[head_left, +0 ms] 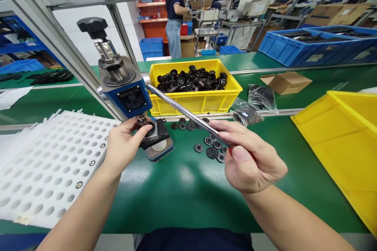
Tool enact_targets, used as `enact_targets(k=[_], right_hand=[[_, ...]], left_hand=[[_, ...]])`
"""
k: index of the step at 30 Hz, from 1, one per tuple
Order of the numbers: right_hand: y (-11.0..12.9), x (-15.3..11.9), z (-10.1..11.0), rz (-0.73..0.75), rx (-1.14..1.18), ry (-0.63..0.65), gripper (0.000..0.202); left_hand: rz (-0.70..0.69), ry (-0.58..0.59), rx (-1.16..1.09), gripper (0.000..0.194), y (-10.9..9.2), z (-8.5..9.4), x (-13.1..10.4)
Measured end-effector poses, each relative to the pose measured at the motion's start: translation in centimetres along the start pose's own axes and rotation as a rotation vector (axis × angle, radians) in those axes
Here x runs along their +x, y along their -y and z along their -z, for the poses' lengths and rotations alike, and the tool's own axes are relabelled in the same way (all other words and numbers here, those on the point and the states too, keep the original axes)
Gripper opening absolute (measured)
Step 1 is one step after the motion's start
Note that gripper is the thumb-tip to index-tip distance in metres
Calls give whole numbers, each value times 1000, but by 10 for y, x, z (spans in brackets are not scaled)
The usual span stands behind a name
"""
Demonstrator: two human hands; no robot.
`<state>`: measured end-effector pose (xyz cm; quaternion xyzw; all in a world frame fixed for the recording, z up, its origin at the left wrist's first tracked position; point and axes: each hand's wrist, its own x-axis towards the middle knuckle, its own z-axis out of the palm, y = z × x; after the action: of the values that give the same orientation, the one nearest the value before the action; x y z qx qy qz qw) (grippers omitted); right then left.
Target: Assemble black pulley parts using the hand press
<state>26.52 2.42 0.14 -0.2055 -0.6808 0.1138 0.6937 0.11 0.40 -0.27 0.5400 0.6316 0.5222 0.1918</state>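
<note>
A blue hand press with a black knob on top stands left of centre. Its long metal lever slants down to the right, and my right hand is closed around the lever's end, where a bit of red shows. Under the press ram, my left hand pinches a round black part on the metal fixture. The fingers partly hide this part. Several black discs lie on the green bench between the press and my right hand.
A white foam tray with rows of holes, a few filled, lies left. Behind the press sits a yellow bin of black parts; another yellow bin stands right. Plastic bags, a carton and blue crates are beyond. A person stands in the background.
</note>
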Motion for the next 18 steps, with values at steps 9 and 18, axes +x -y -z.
enact_targets(k=[9, 18], right_hand=[[-12, -15, -5, 34, 11, -11, 37], [-15, -26, -1, 39, -97, 117, 42]], left_hand=[[-18, 15, 13, 33, 0, 1, 1], [-23, 6, 51, 33, 1, 1, 0]])
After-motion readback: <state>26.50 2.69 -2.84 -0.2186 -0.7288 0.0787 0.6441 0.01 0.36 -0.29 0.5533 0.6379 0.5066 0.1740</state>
